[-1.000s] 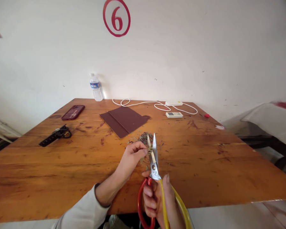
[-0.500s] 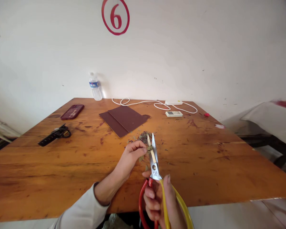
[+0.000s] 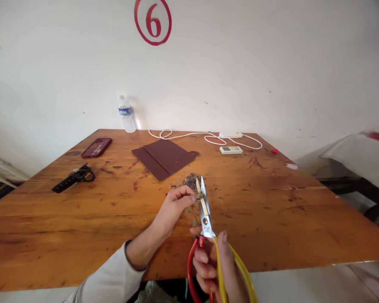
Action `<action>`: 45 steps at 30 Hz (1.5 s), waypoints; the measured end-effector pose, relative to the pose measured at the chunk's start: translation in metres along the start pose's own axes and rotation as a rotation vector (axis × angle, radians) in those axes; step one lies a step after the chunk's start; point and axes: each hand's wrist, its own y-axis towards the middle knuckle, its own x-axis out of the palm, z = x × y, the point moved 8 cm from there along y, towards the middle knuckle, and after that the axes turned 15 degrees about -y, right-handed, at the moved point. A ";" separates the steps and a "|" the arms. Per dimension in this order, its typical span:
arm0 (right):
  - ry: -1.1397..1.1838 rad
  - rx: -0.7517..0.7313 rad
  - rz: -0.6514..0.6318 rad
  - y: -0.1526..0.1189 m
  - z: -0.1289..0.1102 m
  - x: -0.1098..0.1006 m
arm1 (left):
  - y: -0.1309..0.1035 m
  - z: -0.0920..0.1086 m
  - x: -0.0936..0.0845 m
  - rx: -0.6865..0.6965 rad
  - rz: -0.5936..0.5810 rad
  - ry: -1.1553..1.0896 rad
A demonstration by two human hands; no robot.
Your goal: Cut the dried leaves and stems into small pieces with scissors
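My right hand (image 3: 213, 263) grips a pair of scissors (image 3: 205, 221) with one red and one yellow handle. The blades point away from me and stand slightly apart. In a pinch of thumb and fingers, my left hand (image 3: 180, 201) holds a dried leaf (image 3: 199, 196), a small greenish-brown piece lying between the blades. Just beyond the blade tips is a small pile of dark leaf clippings (image 3: 192, 180) on the table. A few bigger leaf bits (image 3: 195, 221) show under my hands, partly hidden.
Two dark red boards (image 3: 170, 155) lie overlapping past the clippings. At the left are a phone (image 3: 96, 147) and a black strap (image 3: 72, 179). A water bottle (image 3: 126, 115) stands by the wall. A white cable (image 3: 189, 134) and a small white device (image 3: 230, 150) lie at the back.
The scissor blades have drawn a little closer together on the leaf, and the scissors have shifted slightly right. My left hand keeps nearly the same place.
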 end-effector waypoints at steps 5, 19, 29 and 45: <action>0.016 0.025 -0.016 0.002 0.003 0.002 | -0.001 0.002 0.000 0.004 0.015 -0.008; -0.026 0.007 -0.113 0.017 0.011 0.006 | -0.007 0.022 0.003 0.121 0.099 0.242; 0.101 0.077 -0.032 0.011 0.017 0.007 | -0.005 0.009 0.003 0.054 0.046 0.144; 0.022 0.017 0.052 0.003 0.002 0.003 | -0.004 0.008 0.001 0.030 0.058 0.081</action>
